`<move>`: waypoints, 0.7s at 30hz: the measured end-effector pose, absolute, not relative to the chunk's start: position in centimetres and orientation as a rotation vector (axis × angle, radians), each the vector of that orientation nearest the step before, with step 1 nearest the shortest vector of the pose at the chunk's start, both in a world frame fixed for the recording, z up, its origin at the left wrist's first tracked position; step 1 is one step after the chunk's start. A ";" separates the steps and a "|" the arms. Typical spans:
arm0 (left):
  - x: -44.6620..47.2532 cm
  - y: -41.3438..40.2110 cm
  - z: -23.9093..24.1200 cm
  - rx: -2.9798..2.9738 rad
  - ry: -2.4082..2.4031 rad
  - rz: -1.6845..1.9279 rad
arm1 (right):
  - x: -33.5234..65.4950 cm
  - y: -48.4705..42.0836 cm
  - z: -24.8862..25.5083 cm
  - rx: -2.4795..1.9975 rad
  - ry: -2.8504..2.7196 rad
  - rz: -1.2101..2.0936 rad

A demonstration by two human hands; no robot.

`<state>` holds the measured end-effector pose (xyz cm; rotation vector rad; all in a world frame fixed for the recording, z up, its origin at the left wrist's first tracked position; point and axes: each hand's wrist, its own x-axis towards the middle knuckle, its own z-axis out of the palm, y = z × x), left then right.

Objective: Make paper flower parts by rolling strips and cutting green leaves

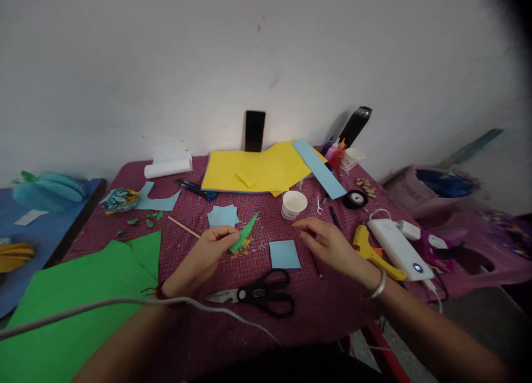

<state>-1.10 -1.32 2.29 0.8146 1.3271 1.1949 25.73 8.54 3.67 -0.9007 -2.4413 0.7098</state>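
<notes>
My left hand (211,249) pinches a pointed strip of green paper (248,231) between thumb and fingers, its tip slanting up to the right. Under the strip lie yellow and pale paper scraps (246,246). Just right of the middle, my right hand (326,244) hovers with loosely bent fingers apart and nothing visible in them. A light blue paper square (285,254) lies to its left, and a white paper cup (293,204) stands beyond its fingertips. Black-handled scissors (260,294) rest between my forearms. More blue squares (223,215) are stacked beyond my left hand.
Yellow sheets (245,169) and a propped phone (255,131) are at the back. A large green sheet (83,300) covers the left side. A yellow glue gun (376,255) and white power bank (401,249) lie at the right. A white cable (124,301) crosses in front.
</notes>
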 end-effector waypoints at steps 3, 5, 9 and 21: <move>-0.8 -1.4 2.2 0.859 1.372 1.164 | 22.6 7.6 3.6 -0.757 -2.415 0.905; -1.2 -1.6 2.1 0.847 1.397 1.172 | 21.3 7.3 3.1 -0.673 -2.492 0.900; -4.0 -2.6 1.5 0.709 1.458 1.312 | 20.5 7.2 1.9 -0.604 -2.613 0.871; -9.7 -1.5 0.7 0.446 1.546 1.753 | 16.7 7.7 2.1 -0.448 -2.741 0.816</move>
